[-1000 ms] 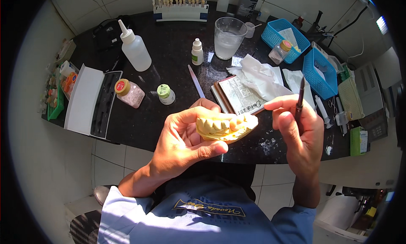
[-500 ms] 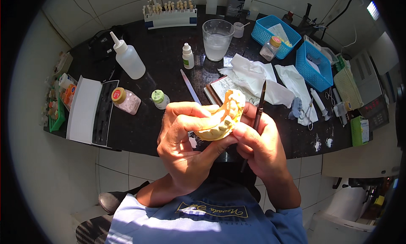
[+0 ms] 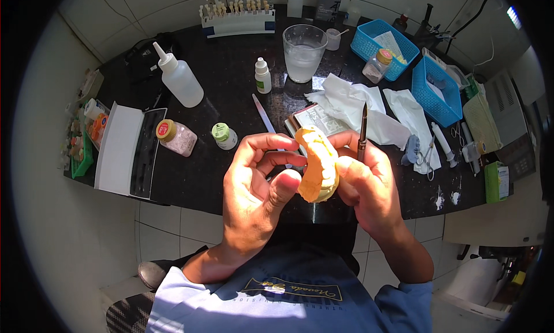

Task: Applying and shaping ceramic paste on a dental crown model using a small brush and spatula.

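Observation:
A yellow plaster dental cast [image 3: 319, 168], horseshoe-shaped with moulded teeth, is held up over the front of the dark bench. My right hand [image 3: 369, 180] grips its right side between thumb and fingers. Tucked in that same hand is a slim dark pen-like tool [image 3: 362, 134], its pointed tip upward; whether it is a brush or a carver I cannot tell. My left hand [image 3: 254, 189] is open beside the cast, thumb and fingers apart, fingertips close to its left edge; contact there is unclear.
On the black bench [image 3: 231, 62] stand a squeeze bottle [image 3: 182, 82], a pink powder jar [image 3: 177, 138], a green-capped bottle [image 3: 224, 136] and a glass of liquid [image 3: 304, 56]. Crumpled tissue [image 3: 360, 105], a syringe [image 3: 443, 144], scissors [image 3: 427, 160] and blue baskets [image 3: 437, 91] lie rightward.
The cast has turned more upright, showing its tooth row lengthwise. My left hand has let go of it and spread its fingers. My right hand still holds cast and tool.

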A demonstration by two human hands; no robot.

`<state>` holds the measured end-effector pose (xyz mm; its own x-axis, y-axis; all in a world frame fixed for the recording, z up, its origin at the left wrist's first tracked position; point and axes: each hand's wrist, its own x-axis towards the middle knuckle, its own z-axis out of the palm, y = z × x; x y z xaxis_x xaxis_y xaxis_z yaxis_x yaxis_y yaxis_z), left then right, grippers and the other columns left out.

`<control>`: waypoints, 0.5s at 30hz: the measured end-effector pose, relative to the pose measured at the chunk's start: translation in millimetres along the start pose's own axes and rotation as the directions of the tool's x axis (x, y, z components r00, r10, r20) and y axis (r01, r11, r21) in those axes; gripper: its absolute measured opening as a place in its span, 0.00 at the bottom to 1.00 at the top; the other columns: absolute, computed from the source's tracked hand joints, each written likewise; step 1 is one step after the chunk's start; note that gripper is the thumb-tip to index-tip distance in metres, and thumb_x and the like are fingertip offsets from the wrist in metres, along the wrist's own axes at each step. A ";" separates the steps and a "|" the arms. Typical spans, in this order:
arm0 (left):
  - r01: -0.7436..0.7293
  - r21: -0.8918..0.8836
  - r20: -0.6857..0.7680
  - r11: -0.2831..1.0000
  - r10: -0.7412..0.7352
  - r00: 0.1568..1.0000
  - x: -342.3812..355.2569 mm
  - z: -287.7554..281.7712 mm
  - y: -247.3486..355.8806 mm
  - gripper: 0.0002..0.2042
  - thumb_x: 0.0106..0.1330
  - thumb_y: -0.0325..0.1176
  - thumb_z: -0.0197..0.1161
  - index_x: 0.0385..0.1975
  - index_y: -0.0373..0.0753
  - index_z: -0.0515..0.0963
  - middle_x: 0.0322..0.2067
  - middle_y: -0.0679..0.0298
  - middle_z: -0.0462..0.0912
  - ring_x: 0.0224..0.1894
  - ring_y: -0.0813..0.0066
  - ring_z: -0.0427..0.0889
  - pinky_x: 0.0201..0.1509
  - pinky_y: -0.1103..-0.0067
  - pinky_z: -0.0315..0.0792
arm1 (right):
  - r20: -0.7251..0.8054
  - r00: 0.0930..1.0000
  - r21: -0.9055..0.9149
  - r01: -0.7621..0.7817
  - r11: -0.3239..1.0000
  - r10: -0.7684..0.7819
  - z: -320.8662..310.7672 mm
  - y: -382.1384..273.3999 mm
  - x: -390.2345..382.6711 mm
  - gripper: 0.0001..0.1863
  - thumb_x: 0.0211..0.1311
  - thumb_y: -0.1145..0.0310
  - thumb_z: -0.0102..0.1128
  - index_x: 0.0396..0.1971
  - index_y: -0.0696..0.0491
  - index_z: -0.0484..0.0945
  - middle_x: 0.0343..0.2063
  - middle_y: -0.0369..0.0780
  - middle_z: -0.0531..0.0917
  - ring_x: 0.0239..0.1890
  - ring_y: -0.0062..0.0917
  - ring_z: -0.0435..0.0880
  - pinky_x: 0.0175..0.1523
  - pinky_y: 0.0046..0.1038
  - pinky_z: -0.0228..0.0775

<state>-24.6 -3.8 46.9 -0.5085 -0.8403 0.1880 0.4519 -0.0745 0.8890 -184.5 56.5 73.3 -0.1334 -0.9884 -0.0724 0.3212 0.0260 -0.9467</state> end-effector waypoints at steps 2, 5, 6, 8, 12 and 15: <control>0.121 -0.093 0.057 0.988 -0.116 0.992 7.4 -3.5 0.3 0.32 0.57 0.41 0.67 0.55 0.30 0.62 0.47 0.58 0.70 0.47 0.76 0.74 0.49 0.81 0.72 | 0.006 1.000 -0.067 0.014 0.998 -0.014 -1.6 -4.5 2.6 0.14 0.61 0.68 0.55 0.41 0.62 0.71 0.26 0.35 0.80 0.22 0.09 0.73 0.26 0.12 0.63; 0.205 -0.068 0.102 0.976 -0.198 0.975 13.6 -9.1 3.6 0.34 0.55 0.43 0.68 0.56 0.29 0.63 0.45 0.59 0.74 0.45 0.76 0.76 0.47 0.82 0.74 | 0.111 0.994 -0.236 0.015 0.972 0.012 -7.2 -9.1 4.3 0.14 0.61 0.68 0.55 0.41 0.63 0.72 0.29 0.39 0.81 0.26 0.12 0.77 0.31 0.14 0.68; 0.220 0.003 0.135 0.975 -0.219 0.966 14.6 -11.5 3.9 0.36 0.53 0.47 0.69 0.55 0.28 0.65 0.44 0.59 0.76 0.45 0.76 0.78 0.45 0.83 0.75 | 0.115 0.993 -0.253 0.031 0.967 -0.002 -8.6 -6.3 5.0 0.14 0.61 0.68 0.55 0.40 0.63 0.72 0.29 0.39 0.81 0.27 0.12 0.78 0.31 0.14 0.68; 0.177 0.023 0.127 0.984 -0.178 0.976 15.6 -10.3 3.9 0.33 0.53 0.45 0.69 0.53 0.28 0.67 0.42 0.60 0.77 0.43 0.77 0.78 0.45 0.83 0.75 | 0.119 0.993 -0.269 0.044 0.962 -0.012 -9.8 -5.0 5.8 0.13 0.60 0.68 0.56 0.39 0.63 0.73 0.29 0.39 0.81 0.27 0.12 0.78 0.31 0.14 0.69; 0.036 0.055 0.089 0.998 -0.041 0.995 12.1 -11.4 3.1 0.24 0.51 0.35 0.72 0.45 0.28 0.73 0.41 0.58 0.77 0.43 0.74 0.79 0.47 0.81 0.75 | 0.104 0.994 -0.249 0.004 0.968 0.023 -6.6 -19.0 6.1 0.13 0.60 0.68 0.57 0.38 0.64 0.74 0.29 0.39 0.81 0.27 0.13 0.78 0.32 0.14 0.70; -0.165 0.122 0.065 0.979 0.158 0.985 9.5 -11.3 -2.1 0.20 0.49 0.28 0.73 0.40 0.28 0.74 0.41 0.54 0.77 0.43 0.69 0.80 0.46 0.77 0.78 | 0.085 0.995 -0.261 -0.021 0.965 0.045 -6.1 -20.1 4.9 0.15 0.59 0.68 0.60 0.39 0.64 0.75 0.28 0.38 0.81 0.22 0.09 0.75 0.27 0.11 0.65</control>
<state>-22.1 -17.7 42.0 -0.4772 -0.8050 0.3524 0.4369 0.1306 0.8900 -197.4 52.0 90.0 -0.0390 -0.9954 -0.0879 0.0682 0.0852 -0.9940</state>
